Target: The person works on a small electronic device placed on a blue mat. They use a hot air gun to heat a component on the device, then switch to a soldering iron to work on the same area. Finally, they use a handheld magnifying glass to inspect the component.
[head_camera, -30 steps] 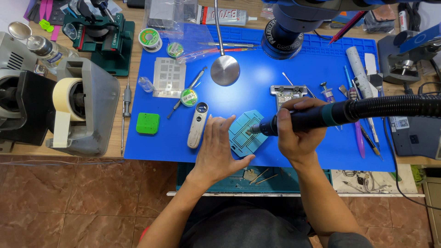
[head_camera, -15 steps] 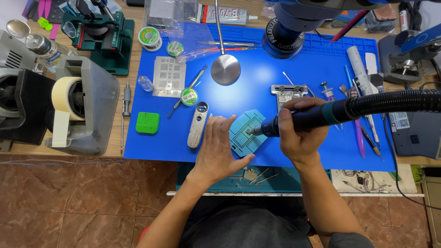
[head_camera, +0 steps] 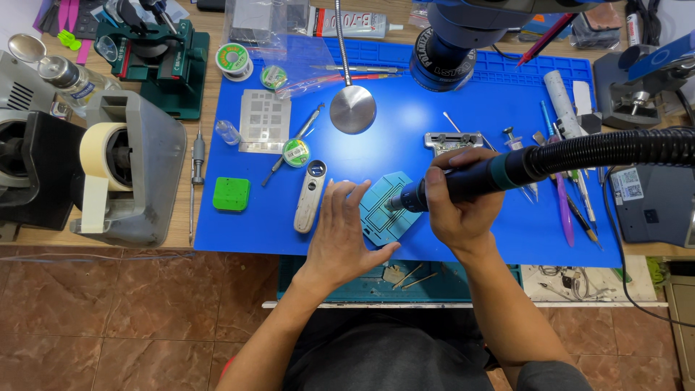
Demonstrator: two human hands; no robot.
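My right hand (head_camera: 459,210) grips a dark hot-air handpiece (head_camera: 470,179) with a thick ribbed black hose (head_camera: 615,148) running off to the right. Its nozzle points left and down at a light blue flat pad (head_camera: 391,206) with dark line markings on the blue work mat (head_camera: 405,145). My left hand (head_camera: 340,235) lies flat with fingers spread, pressing on the mat at the pad's left edge. A white oblong tool (head_camera: 309,197) with a round lens lies just left of that hand.
A tape dispenser (head_camera: 123,170) and a green block (head_camera: 232,194) sit at left. A metal stencil (head_camera: 264,119), solder spools (head_camera: 296,153), a round metal disc on a stalk (head_camera: 352,108), a microscope head (head_camera: 443,54), and tweezers and pens (head_camera: 572,195) at right surround the pad.
Both hands stay in nearly the same place. The handpiece nozzle has shifted only slightly over the light blue pad.
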